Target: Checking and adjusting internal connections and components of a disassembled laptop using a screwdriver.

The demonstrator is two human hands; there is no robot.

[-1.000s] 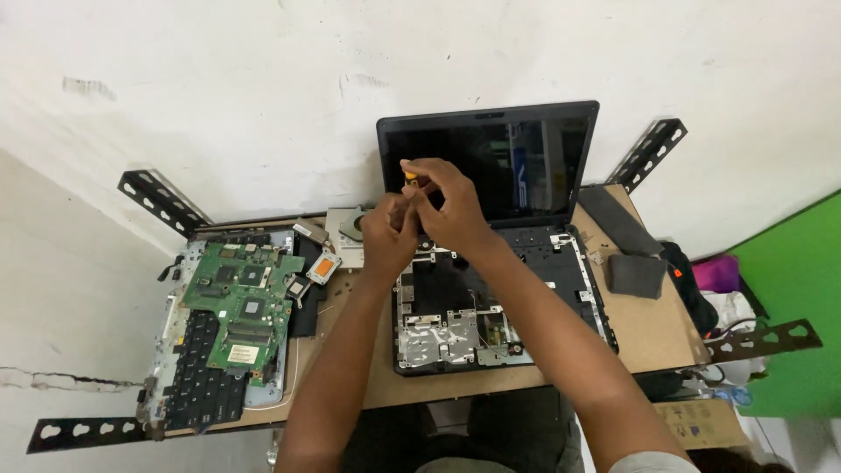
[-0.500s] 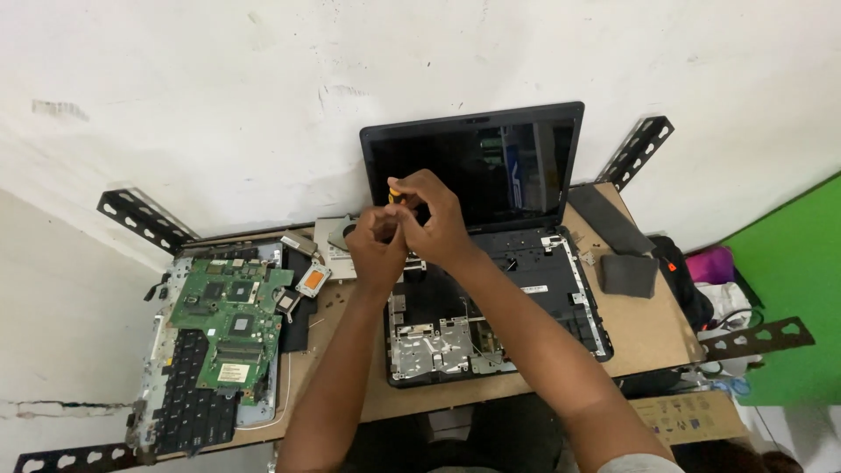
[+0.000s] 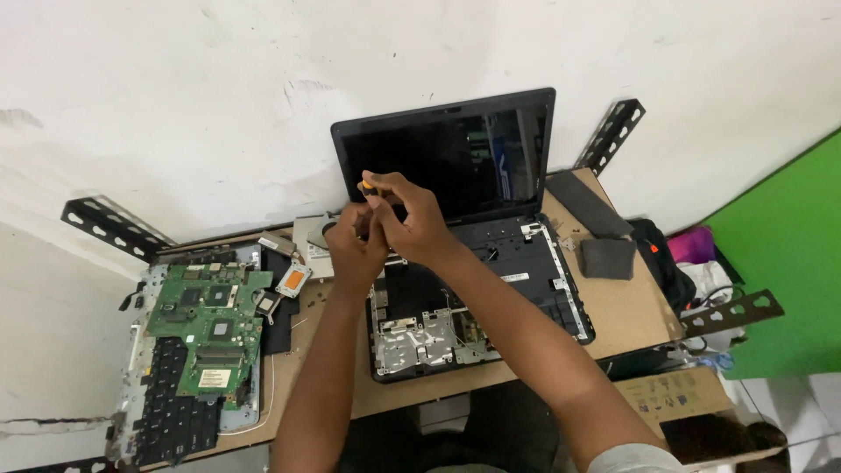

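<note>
- Right hand (image 3: pixel 416 219) closes around an orange-tipped screwdriver (image 3: pixel 368 186), held upright above the opened laptop (image 3: pixel 477 289)
- Left hand (image 3: pixel 353 248) pinches near its shaft, seemingly steadying it; green circuit board (image 3: pixel 210 320) lies aside, left

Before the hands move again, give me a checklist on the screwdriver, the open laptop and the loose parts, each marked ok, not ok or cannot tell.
1. Grip on the orange-handled screwdriver: right hand closed round it, left hand up against it. Ok.
2. Tip seated in a screw: hidden behind the fingers. Cannot tell.
3. Opened laptop fully on the wooden table: front edge sits at the table's edge. Ok.
4. Screen upright, away from the hands: ok.
5. Green circuit board clear of the work: lies to the left on a keyboard. Ok.
6. Loose screws accounted for: too small to see. Cannot tell.
</note>
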